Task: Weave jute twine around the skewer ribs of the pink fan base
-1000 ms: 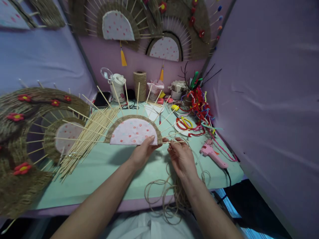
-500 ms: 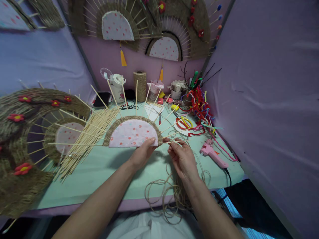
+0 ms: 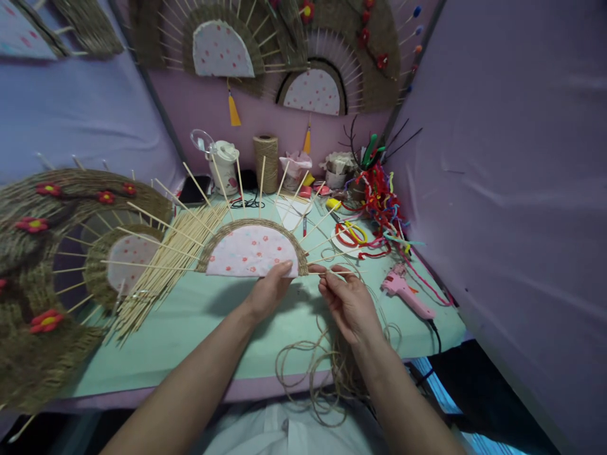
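Note:
A half-round fan (image 3: pixel 249 249) with flowered white cloth, a woven twine rim and thin sticks radiating outward is held over the table. My left hand (image 3: pixel 270 287) grips its lower right edge, thumb on the cloth and fingers behind. Beside its right end, my right hand (image 3: pixel 348 300) is closed in a pinch on twine by the lowest right stick (image 3: pixel 355 272); the fingertips partly hide the twine there. Loose twine (image 3: pixel 308 373) hangs in loops below the right hand, over the table's front edge.
Bundled thin sticks (image 3: pixel 165 272) lie left, beside a large finished fan (image 3: pixel 28 278). At the right are a pink glue gun (image 3: pixel 408 297), yellow-handled scissors (image 3: pixel 355 232) and coloured pipe cleaners (image 3: pixel 379 196). A twine spool (image 3: pixel 266 164) and white cup (image 3: pixel 224 167) stand behind.
The fan has tilted slightly, its left sticks shifting right and its left end dropping a little. Both hands keep nearly the same place and hold.

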Motion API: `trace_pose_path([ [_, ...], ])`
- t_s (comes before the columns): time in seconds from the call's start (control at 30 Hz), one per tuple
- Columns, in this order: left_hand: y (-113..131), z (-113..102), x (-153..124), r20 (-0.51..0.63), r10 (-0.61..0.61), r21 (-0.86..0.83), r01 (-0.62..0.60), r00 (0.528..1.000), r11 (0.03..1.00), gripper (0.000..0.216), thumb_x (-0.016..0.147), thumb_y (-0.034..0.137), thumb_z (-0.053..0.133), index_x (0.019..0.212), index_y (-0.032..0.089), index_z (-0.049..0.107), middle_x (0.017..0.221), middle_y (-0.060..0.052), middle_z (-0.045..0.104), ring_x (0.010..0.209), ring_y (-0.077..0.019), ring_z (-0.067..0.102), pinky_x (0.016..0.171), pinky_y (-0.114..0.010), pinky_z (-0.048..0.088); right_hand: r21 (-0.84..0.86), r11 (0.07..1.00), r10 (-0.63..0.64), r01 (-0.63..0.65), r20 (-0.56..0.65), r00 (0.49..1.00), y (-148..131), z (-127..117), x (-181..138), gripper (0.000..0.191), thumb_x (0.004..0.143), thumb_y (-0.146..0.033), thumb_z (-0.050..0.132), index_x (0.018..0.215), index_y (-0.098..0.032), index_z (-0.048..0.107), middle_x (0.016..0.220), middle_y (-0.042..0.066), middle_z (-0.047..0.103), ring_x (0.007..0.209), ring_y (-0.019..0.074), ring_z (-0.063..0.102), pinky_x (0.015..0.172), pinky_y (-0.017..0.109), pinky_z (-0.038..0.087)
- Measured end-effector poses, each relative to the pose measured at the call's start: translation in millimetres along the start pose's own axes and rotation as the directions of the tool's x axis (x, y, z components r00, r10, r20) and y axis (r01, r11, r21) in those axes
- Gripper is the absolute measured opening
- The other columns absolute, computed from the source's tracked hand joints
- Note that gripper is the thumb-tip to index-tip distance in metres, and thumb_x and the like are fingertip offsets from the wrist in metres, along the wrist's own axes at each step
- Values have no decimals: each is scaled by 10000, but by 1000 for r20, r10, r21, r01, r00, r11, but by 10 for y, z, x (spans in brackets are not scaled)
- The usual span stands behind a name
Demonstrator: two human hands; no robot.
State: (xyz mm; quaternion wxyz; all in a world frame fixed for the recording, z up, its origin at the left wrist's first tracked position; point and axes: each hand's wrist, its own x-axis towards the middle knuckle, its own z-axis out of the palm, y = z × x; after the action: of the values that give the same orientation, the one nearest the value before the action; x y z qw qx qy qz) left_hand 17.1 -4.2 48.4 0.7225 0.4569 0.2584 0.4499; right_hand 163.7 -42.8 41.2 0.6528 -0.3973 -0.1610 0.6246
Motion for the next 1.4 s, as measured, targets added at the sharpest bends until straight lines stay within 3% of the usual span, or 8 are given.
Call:
trace_pose_path([
  [0.2, -12, -15, 5, -29, -12, -15, 12, 1000, 1000, 384, 770, 460, 552, 905, 157, 745, 972, -103, 736, 1158, -309, 554, 1040, -403, 337, 0, 999, 34, -34, 70, 997, -56, -18, -11, 419, 541, -171, 862, 846, -180, 575, 688, -19, 686, 640, 90, 662, 662, 175, 572],
  [0.4, -44, -14, 8, -58, -24, -66, 20, 998, 998, 322, 756, 422, 583, 876, 169, 743, 1000, -90, 728, 1166, -290, 548, 1039, -380, 341, -27, 999, 39, -37, 92, 995, -44, -12, -10, 322, 621, -177, 814, 821, -186, 562, 876, 32, 728, 619, 69, 625, 623, 177, 561],
  [0.7, -29, 10, 18, -69, -24, -53, 20, 997, 998, 329, 745, 445, 583, 814, 166, 742, 922, -97, 736, 1154, -304, 556, 1027, -405, 352, -82, 996, 25, -19, 79, 997, -17, -58, -4, 261, 626, -229, 807, 801, -173, 621, 796, 18, 694, 662, 93, 622, 650, 194, 538],
  [0.9, -16, 29, 15, -21, -49, -40, 48, 999, 998, 358, 752, 466, 560, 797, 165, 749, 935, -103, 735, 1152, -314, 556, 1011, -412, 375, -101, 992, -63, 69, 62, 996, 27, -65, 1, 217, 614, -233, 813, 757, -200, 653, 730, -48, 618, 665, 80, 571, 566, 169, 493],
  [1.17, -7, 25, 13, -1, -81, -54, 81, 997, 995, 372, 723, 472, 586, 831, 158, 752, 930, -118, 737, 1127, -333, 576, 992, -432, 391, -82, 996, -35, 39, 43, 998, 58, -81, 50, 239, 568, -216, 830, 769, -196, 703, 816, -9, 677, 657, 85, 566, 531, 178, 459],
  [1.4, 8, 41, 11, 39, -12, 18, 12, 999, 1000, 362, 773, 451, 519, 762, 174, 752, 951, -110, 736, 1175, -321, 543, 1026, -429, 357, -52, 998, -14, 19, 99, 995, 46, -88, 51, 201, 593, -186, 810, 754, -199, 691, 807, 10, 690, 681, 96, 565, 514, 174, 411],
])
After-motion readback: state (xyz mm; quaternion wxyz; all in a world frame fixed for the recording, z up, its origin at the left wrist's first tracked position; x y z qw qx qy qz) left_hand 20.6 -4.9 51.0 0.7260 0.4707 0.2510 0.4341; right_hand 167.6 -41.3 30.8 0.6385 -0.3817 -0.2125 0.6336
